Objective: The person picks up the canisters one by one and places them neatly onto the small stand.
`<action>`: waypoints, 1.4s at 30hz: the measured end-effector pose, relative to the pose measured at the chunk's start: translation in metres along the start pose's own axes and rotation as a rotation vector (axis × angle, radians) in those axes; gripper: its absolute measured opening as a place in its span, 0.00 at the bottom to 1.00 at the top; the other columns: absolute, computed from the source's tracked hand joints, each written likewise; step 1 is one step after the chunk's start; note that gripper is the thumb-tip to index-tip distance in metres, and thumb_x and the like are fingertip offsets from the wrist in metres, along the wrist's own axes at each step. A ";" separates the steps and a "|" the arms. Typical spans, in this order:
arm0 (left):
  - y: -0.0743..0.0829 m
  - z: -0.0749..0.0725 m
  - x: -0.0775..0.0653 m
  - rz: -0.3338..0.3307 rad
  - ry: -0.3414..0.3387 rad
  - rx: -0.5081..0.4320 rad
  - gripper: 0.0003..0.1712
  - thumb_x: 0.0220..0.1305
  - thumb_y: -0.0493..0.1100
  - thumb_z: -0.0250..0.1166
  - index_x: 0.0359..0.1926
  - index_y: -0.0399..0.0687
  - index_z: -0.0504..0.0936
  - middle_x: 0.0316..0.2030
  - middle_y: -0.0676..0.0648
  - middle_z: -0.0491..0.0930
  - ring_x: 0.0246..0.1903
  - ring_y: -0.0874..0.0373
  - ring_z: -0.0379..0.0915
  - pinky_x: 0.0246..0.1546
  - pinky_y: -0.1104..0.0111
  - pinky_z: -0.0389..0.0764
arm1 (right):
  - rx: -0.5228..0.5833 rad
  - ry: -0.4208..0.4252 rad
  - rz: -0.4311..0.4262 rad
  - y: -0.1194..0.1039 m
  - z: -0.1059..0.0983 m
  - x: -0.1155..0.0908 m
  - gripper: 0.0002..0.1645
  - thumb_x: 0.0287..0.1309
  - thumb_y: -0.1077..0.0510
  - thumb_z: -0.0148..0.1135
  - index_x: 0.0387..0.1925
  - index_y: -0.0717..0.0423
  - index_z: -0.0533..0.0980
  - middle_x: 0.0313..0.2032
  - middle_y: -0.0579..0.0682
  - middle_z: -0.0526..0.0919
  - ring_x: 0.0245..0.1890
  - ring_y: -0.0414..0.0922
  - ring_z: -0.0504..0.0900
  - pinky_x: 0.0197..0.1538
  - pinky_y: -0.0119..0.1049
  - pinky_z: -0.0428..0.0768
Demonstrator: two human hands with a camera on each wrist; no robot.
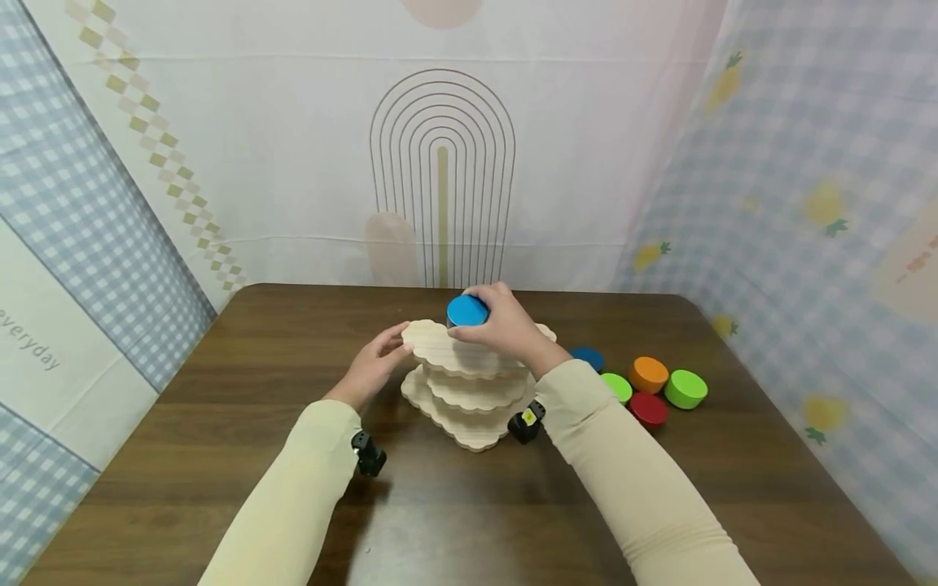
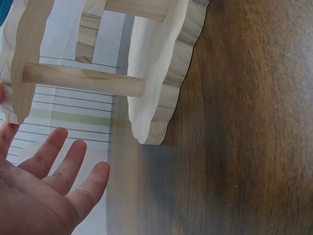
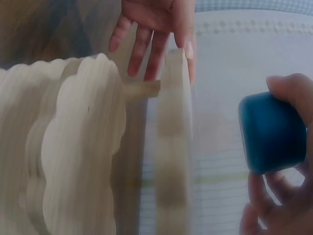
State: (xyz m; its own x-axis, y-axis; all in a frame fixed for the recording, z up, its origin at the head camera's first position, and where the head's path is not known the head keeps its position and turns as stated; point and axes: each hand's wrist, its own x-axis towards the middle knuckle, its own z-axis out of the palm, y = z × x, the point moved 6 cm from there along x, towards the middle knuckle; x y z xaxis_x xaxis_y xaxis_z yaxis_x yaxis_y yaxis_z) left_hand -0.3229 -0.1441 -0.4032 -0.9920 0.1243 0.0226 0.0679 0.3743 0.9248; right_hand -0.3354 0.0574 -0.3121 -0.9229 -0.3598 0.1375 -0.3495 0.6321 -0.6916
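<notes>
A pale wooden tiered stand (image 1: 462,352) with scalloped, cloud-like boards stands at mid-table. My left hand (image 1: 370,368) pinches the left end of its top board between thumb and index finger; the other fingers (image 2: 88,188) are spread below it in the left wrist view. In my right hand (image 1: 507,327) is a blue round block (image 1: 467,310), gripped by thumb and fingers just over the top board. The right wrist view shows a gap between the blue block (image 3: 271,132) and the top board (image 3: 173,142). Wooden posts (image 2: 83,79) join the boards.
Several round blocks lie right of the stand, partly behind my right sleeve: dark blue (image 1: 589,358), light green (image 1: 617,388), orange (image 1: 648,373), red (image 1: 648,409) and another green one (image 1: 686,389). Printed cloth (image 1: 572,163) hangs behind the brown table (image 1: 256,391).
</notes>
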 end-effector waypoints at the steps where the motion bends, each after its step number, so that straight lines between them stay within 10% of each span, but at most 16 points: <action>1: 0.000 0.000 0.001 -0.006 0.000 -0.002 0.32 0.72 0.50 0.54 0.73 0.48 0.59 0.64 0.34 0.66 0.64 0.41 0.60 0.64 0.47 0.61 | 0.002 -0.002 -0.001 -0.001 0.001 0.002 0.39 0.51 0.47 0.71 0.62 0.56 0.70 0.57 0.60 0.65 0.54 0.56 0.71 0.55 0.50 0.76; 42: -0.003 0.012 0.018 -0.017 0.026 -0.029 0.32 0.74 0.50 0.52 0.74 0.50 0.57 0.63 0.33 0.68 0.64 0.39 0.63 0.63 0.45 0.64 | -0.047 -0.088 0.033 0.004 0.048 0.049 0.42 0.52 0.41 0.69 0.65 0.52 0.68 0.56 0.58 0.68 0.51 0.53 0.75 0.53 0.48 0.77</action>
State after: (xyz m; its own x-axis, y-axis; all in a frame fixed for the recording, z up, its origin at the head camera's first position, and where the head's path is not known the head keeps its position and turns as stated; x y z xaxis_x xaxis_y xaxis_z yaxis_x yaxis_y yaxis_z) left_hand -0.3401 -0.1320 -0.4101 -0.9954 0.0942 0.0161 0.0482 0.3497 0.9356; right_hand -0.3744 0.0088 -0.3419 -0.9168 -0.3961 0.0512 -0.3286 0.6753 -0.6603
